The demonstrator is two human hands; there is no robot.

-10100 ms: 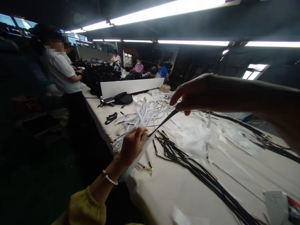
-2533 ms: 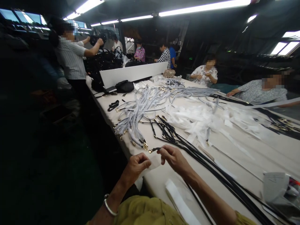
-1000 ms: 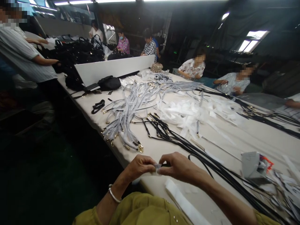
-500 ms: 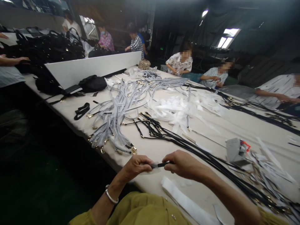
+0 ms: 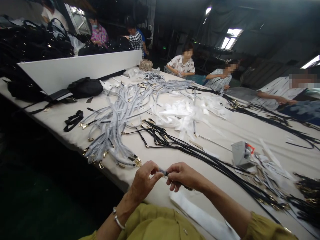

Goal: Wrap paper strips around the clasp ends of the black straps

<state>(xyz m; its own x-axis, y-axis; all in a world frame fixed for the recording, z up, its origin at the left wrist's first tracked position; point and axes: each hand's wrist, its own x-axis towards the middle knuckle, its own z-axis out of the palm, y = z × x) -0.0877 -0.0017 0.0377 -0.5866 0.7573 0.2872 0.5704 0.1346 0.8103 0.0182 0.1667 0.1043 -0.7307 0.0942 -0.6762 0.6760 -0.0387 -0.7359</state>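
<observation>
My left hand (image 5: 143, 180) and my right hand (image 5: 182, 175) meet just above the near edge of the long cream table (image 5: 220, 140). Both pinch the end of a thin black strap (image 5: 163, 172), fingers closed, with a bit of clear wrapping around it between the fingertips. A bundle of black straps (image 5: 200, 155) with gold clasps runs from mid-table off to the right beside my right hand. A heap of grey wrapped straps (image 5: 117, 123) lies to the left of it.
White paper strips (image 5: 190, 115) lie piled mid-table, one strip (image 5: 200, 216) under my right forearm. A small grey tape dispenser (image 5: 241, 155) stands at right. A white board (image 5: 75, 68), black bags (image 5: 85, 87) and several seated co-workers line the far side.
The view has swung right and down. My hands have drawn closer together on the strap end, and less black strap shows between them than half a second ago.
</observation>
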